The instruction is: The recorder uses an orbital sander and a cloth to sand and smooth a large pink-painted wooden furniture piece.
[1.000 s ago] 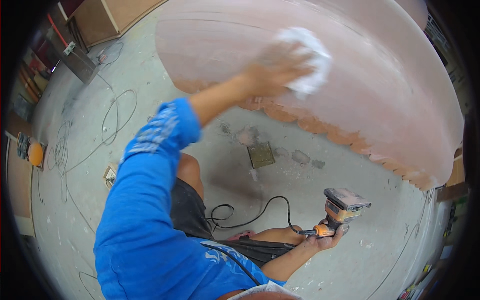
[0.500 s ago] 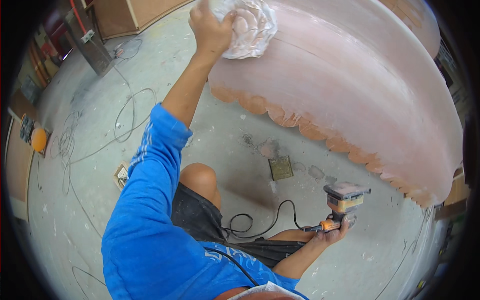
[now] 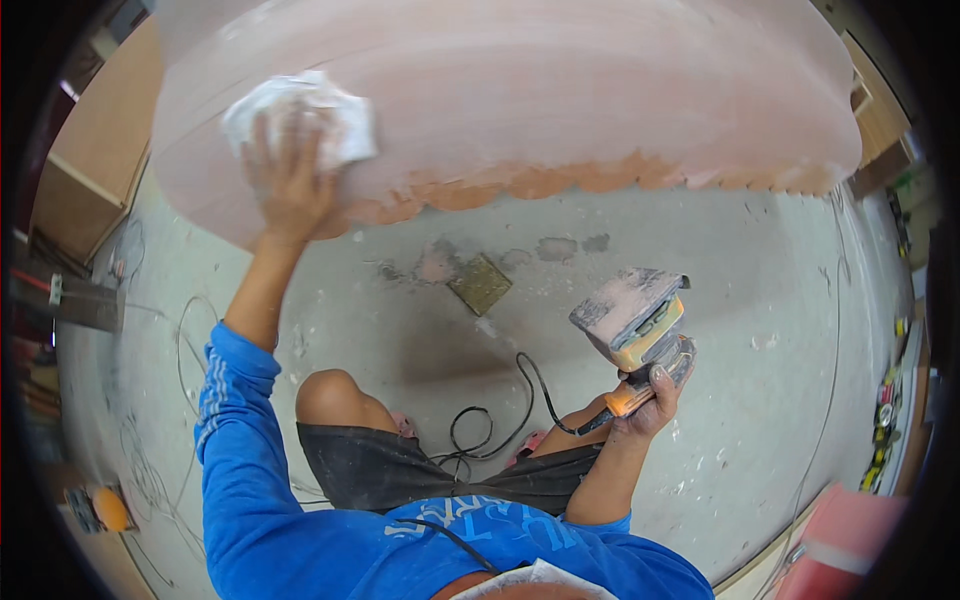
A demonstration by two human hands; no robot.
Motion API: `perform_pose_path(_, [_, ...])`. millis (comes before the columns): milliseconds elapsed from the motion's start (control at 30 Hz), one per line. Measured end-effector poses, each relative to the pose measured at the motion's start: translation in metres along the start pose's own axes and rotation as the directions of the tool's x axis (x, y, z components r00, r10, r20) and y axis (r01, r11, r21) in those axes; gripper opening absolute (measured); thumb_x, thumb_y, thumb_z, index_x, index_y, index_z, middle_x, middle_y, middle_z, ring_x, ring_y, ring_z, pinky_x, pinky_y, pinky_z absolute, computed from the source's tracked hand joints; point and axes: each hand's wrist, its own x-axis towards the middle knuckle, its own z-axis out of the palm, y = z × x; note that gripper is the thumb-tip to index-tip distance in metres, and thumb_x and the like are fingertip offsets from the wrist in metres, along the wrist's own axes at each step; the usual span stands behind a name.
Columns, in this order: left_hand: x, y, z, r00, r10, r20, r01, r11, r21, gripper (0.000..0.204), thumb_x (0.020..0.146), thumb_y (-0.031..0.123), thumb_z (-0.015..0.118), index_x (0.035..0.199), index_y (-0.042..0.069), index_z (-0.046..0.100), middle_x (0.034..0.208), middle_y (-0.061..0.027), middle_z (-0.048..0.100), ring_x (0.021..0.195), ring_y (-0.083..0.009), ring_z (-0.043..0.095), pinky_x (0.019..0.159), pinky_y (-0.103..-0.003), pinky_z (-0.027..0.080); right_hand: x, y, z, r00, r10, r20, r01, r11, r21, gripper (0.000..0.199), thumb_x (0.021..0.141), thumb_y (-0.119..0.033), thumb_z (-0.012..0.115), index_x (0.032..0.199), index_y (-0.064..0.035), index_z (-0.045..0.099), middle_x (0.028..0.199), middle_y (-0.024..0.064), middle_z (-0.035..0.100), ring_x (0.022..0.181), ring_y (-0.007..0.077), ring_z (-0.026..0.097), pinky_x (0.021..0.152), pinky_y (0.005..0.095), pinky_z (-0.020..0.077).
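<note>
My left hand (image 3: 290, 185) holds a crumpled white cloth (image 3: 348, 120) against the left part of a large curved pinkish panel (image 3: 600, 90). Its fingers are extended over the cloth and slightly blurred. Along the panel's near edge runs a ragged, scalloped orange-brown band (image 3: 555, 183). On the right, in front of my knee, my right hand (image 3: 655, 402) grips an electric sander (image 3: 650, 350) by its orange and dark grip. The sander's flat pad is turned upward and looks dusty. A black cord (image 3: 535, 375) loops from the sander toward my lap.
A small square greenish-brown pad (image 3: 480, 285) lies on the grey floor (image 3: 740, 400) below the panel, beside pinkish and dark stains. Thin cables (image 3: 185, 345) tangle at the left, near an orange round object (image 3: 110, 508). A pink-red object (image 3: 840, 545) stands at the lower right.
The view has turned, so the panel now spans the top. My left hand has brought the cloth from beyond the panel's edge onto its surface. The sander is still in my right hand.
</note>
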Motion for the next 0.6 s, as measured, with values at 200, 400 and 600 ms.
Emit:
perform_pose_path(200, [0.072, 0.237, 0.104, 0.983, 0.183, 0.0, -0.167, 0.896, -0.411, 0.043, 0.093, 0.035, 0.059, 0.134, 0.02, 0.058, 0.146, -0.0043, 0.048, 0.139, -0.0344, 0.038, 0.108, -0.056, 0.036, -0.002, 0.006, -0.079, 0.994, -0.112, -0.015, 0.109, 0.985, -0.134, 0.06, 0.083, -0.012, 0.061, 0.137, 0.0, 0.04, 0.113, 0.0192, 0.06, 0.083, 0.0288, 0.065, 0.062, 0.037, 0.0558])
perform_pose_path(400, [0.072, 0.36, 0.168, 0.933, 0.36, -0.032, -0.358, 0.909, -0.212, 0.059, 0.093, 0.032, 0.057, 0.149, 0.017, 0.043, 0.158, 0.0005, 0.035, 0.143, -0.0276, 0.036, 0.118, -0.043, 0.032, -0.008, 0.012, -0.092, 0.985, -0.111, -0.134, 0.11, 0.994, -0.019, 0.048, 0.091, -0.019, 0.058, 0.132, 0.0033, 0.047, 0.116, 0.0194, 0.061, 0.093, 0.0274, 0.063, 0.065, 0.0362, 0.0548])
perform_pose_path(600, [0.027, 0.24, 0.122, 0.872, 0.48, -0.099, -0.49, 0.847, -0.208, 0.063, 0.093, 0.04, 0.059, 0.151, 0.023, 0.041, 0.157, 0.003, 0.038, 0.14, -0.0191, 0.041, 0.119, -0.04, 0.033, 0.003, 0.002, -0.096, 0.991, -0.032, -0.131, 0.048, 0.991, 0.127, 0.053, 0.089, -0.02, 0.058, 0.135, 0.0045, 0.046, 0.119, 0.0196, 0.062, 0.097, 0.0273, 0.064, 0.065, 0.0369, 0.0534])
